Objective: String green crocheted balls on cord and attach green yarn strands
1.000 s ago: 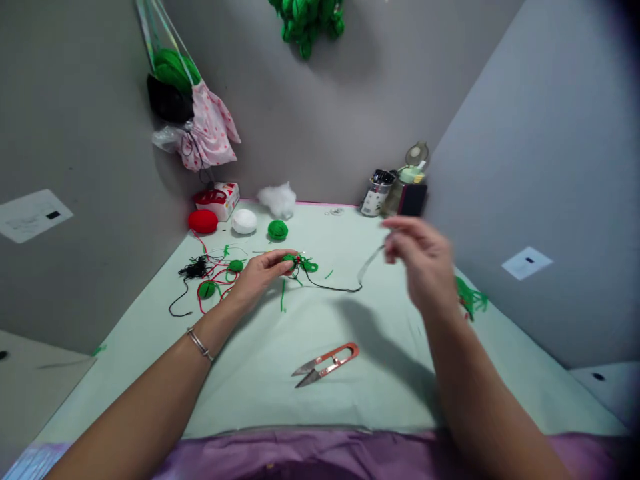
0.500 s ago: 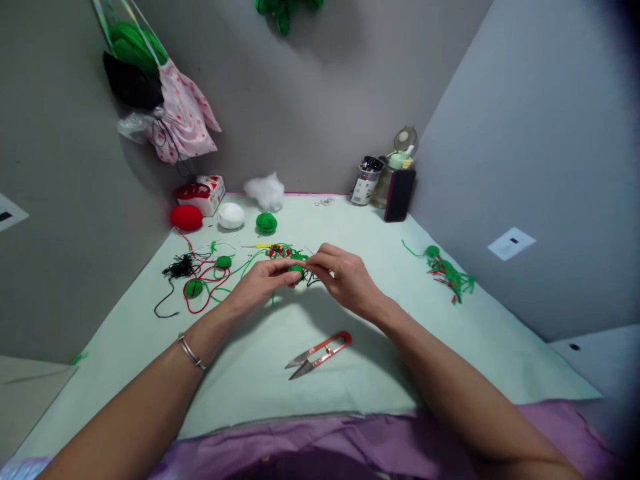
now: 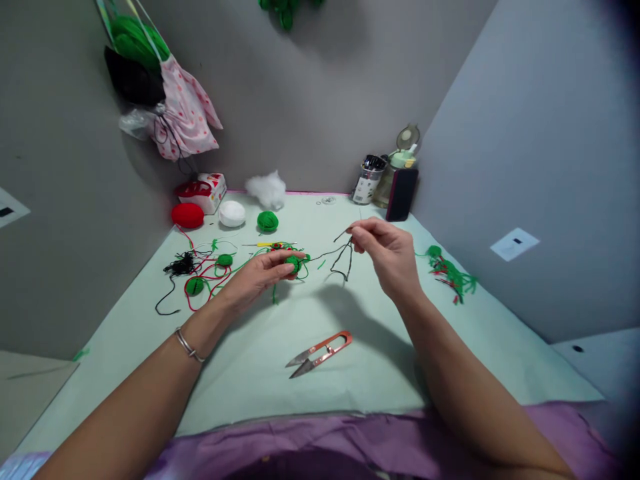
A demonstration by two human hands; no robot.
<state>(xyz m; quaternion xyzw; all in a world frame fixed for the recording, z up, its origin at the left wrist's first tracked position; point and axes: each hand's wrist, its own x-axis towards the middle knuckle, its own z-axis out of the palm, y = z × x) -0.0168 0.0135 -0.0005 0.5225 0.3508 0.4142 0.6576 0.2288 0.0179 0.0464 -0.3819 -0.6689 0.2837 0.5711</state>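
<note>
My left hand (image 3: 263,275) is closed on a small green crocheted piece (image 3: 294,265), pinched between thumb and fingers. From that piece a strand of black yarn (image 3: 327,255) runs to my right hand (image 3: 383,252), which is raised to the right with its fingertips pinched together. A loop of the yarn dangles below those fingertips. Something thin and pale sticks up above them, too fine to name for certain. Just behind my left hand lie red and green yarn bits and a yellow-handled crochet hook (image 3: 267,244). Orange thread snips (image 3: 323,353) lie in front of both hands, blades to the left.
Black yarn (image 3: 180,263) and green crocheted pieces (image 3: 195,287) lie tangled with red yarn at left. Behind stand red (image 3: 187,215), white (image 3: 232,214) and green (image 3: 267,221) balls, with stuffing (image 3: 267,190). Yarn scraps (image 3: 453,277) lie right; a phone (image 3: 402,195) leans at the back.
My right hand has moved away from my left, up and to the right, drawing the black yarn out between them. My left hand stays almost in place with the green piece.
</note>
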